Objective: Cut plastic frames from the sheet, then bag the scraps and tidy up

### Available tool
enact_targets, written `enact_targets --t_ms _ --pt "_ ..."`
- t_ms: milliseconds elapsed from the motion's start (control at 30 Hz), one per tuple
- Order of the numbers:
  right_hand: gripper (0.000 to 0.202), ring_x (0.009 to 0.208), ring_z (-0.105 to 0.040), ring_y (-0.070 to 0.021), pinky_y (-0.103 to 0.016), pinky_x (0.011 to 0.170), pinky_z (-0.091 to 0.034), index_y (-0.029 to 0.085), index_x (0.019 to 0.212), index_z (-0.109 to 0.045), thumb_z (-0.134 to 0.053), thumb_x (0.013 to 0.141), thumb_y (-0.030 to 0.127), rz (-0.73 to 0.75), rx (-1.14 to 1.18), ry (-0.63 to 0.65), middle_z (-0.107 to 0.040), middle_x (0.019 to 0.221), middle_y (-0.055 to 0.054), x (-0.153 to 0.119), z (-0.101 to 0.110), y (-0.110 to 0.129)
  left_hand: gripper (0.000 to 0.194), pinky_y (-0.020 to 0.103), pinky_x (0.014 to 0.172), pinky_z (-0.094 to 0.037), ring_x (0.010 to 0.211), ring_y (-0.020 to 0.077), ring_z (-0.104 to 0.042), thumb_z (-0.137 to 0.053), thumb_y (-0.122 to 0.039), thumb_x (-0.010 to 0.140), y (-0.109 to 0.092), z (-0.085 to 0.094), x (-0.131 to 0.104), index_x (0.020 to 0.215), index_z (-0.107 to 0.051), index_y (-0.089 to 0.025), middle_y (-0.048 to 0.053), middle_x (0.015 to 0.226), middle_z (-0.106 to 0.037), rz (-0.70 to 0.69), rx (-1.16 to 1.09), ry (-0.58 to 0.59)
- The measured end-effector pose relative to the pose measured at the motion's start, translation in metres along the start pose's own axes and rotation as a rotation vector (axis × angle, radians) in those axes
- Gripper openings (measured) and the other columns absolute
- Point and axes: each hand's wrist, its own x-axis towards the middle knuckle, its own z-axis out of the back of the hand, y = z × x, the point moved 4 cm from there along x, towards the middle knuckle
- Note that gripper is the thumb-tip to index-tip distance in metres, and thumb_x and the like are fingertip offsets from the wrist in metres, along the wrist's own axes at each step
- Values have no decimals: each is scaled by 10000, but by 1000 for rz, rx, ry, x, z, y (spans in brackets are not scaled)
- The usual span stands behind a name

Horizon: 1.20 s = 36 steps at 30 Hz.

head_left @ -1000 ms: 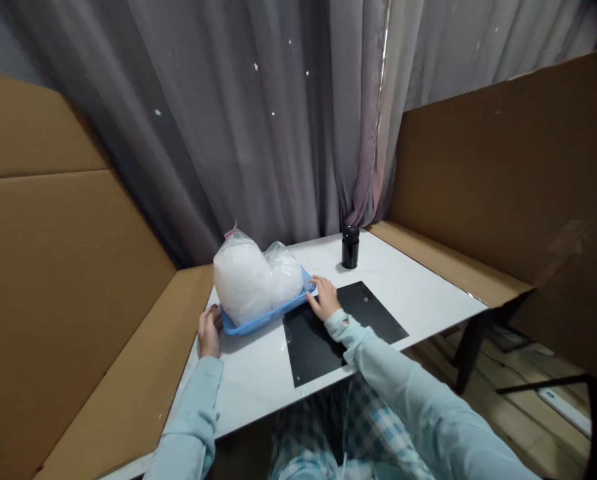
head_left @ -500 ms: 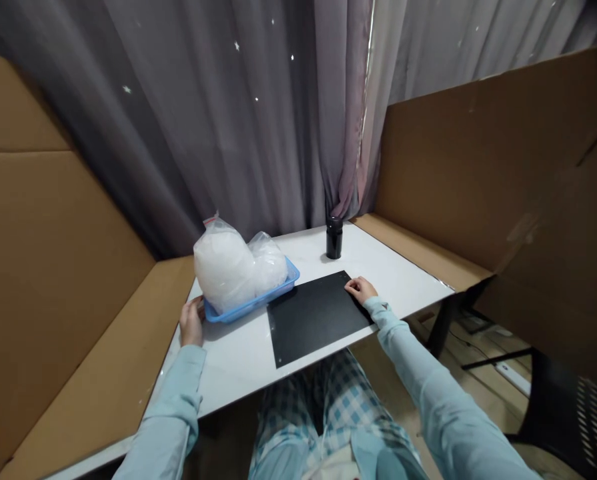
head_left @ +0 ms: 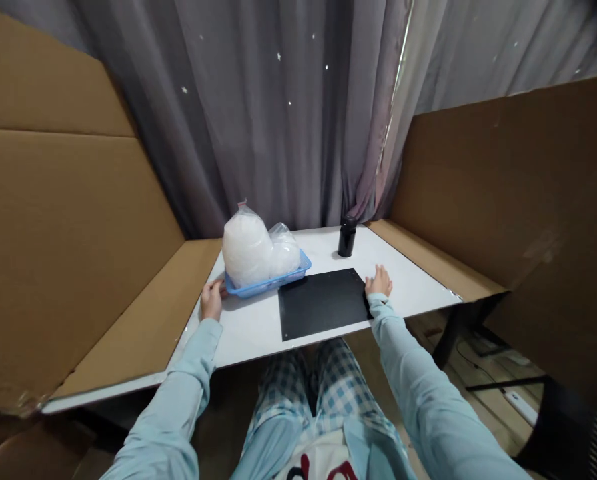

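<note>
At the table's left side my left hand [head_left: 212, 299] is at the near left end of a shallow blue plastic basket [head_left: 258, 288]. Its fingers are bent and closed on the basket's end, with the fingertips partly hidden. Two clear bags stuffed with white material, a larger bag [head_left: 247, 248] and a smaller bag [head_left: 285, 252], fill the basket. My right hand [head_left: 379, 283] is open, fingers spread, over the right edge of a flat black mat [head_left: 325, 305]; nothing is in it. The basket's right end borders the mat's far left corner.
A black lidded bottle [head_left: 347, 237] stands upright toward the back of the white table [head_left: 248, 337]. Cardboard panels rise on the left [head_left: 78, 220] and right [head_left: 478, 193]. Grey curtains [head_left: 258, 133] hang behind. A black chair [head_left: 563, 420] is on the floor at right.
My right hand has gone from pinched fingers at the mat's right edge to spread fingers. My left hand remains by the basket. The view has shifted; basket, mat and bottle keep their places.
</note>
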Motion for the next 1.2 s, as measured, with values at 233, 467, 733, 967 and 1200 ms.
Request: enact_targets --t_ms 233,467,733,967,1200 --pt "645 1476 -211 -354 -636 1170 -56 70 1510 -336 -381 982 438 -56 -117 103 -290 1581 -214 -19 -4 9 274 344 758 -569 870 166 -644 -591 -332 954 2 13 -19 1140 -602 -131 72 1072 -640 -34 52 -28" --pt "770 1458 -142 -474 -746 1085 -83 -111 1509 -151 -346 968 401 -171 -203 20 -164 1542 -398 -38 10 10 237 331 742 -567 837 155 -642 -608 -315 945 -2 12 -34 1084 -620 -124 58 1017 -649 -50 157 -9" --pt "621 1516 -127 -258 -483 1210 -117 326 1532 -306 -467 958 501 423 -184 297 -210 1639 -13 -62 15 42 232 340 757 -564 829 156 -644 -618 -315 938 -9 10 -46 1069 -625 -123 52 993 -655 -88 273 16" --pt "643 1484 -210 -326 -600 1187 -116 219 1521 -318 -437 980 546 289 -189 395 -238 1619 -112 -87 6 54 248 336 748 -563 815 152 -648 -590 -350 955 -14 5 -58 1037 -631 -120 49 958 -661 -101 417 88" --pt "653 1496 -120 -385 -612 1166 -46 186 1558 -254 -283 1005 531 303 -171 426 -153 1644 -119 -131 -5 95 264 357 787 -561 859 171 -654 -590 -372 952 -26 -5 -94 1016 -647 -122 50 977 -670 -145 701 253"
